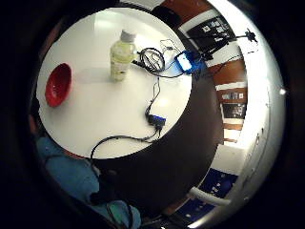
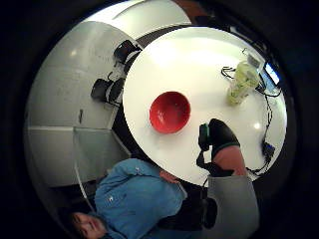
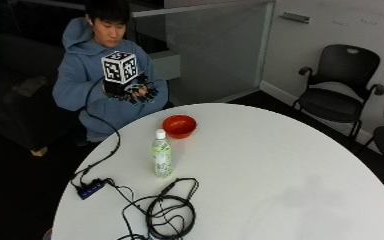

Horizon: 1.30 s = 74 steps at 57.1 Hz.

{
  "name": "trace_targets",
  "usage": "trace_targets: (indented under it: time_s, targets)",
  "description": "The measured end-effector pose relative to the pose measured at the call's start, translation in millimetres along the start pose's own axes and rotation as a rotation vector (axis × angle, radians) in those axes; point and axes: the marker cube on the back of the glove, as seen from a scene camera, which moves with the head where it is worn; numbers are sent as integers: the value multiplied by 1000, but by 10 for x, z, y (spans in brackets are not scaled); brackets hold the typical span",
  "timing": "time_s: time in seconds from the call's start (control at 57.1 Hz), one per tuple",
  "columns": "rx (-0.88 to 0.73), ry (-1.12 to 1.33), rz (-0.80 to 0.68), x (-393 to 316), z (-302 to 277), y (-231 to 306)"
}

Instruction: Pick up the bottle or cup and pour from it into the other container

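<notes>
Above the desk's near edge: the gloved right hand (image 3: 133, 91) is raised in front of the person's chest, fingers loosely curled, holding nothing.
Bowl: a red bowl (image 3: 179, 125) sits on the white desk (image 3: 278, 165), below and just ahead of the hand.
Bottle: a capped bottle (image 3: 161, 154) stands upright beyond the bowl, farther from the hand, apart from both.
Cables: a black coil (image 3: 171, 212) lies past the bottle.

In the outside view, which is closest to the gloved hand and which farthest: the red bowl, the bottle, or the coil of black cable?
The gloved right hand is raised in front of the person's chest, beyond the table's far edge.
1. Red bowl: nearest, by the table edge closest to the person.
2. Bottle: further in on the table, upright with its cap on.
3. Coil of black cable: farthest, past the bottle.
</notes>
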Motion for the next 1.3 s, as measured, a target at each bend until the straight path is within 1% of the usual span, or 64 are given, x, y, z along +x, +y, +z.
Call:
trace_targets:
  time_s: [0.298, 0.455, 0.665, 0.928, 1.068, 1.295]
  targets:
    - [85, -64, 57, 499, -8, 109]
    - [142, -220, 71, 774, 20, 137]
    - [145, -457, 93, 1157, 127, 164]
    - [149, -533, 147, 1622, 332, 84]
    - [158, -614, 181, 1792, 512, -31]
    - [155, -770, 171, 1966, 754, -205]
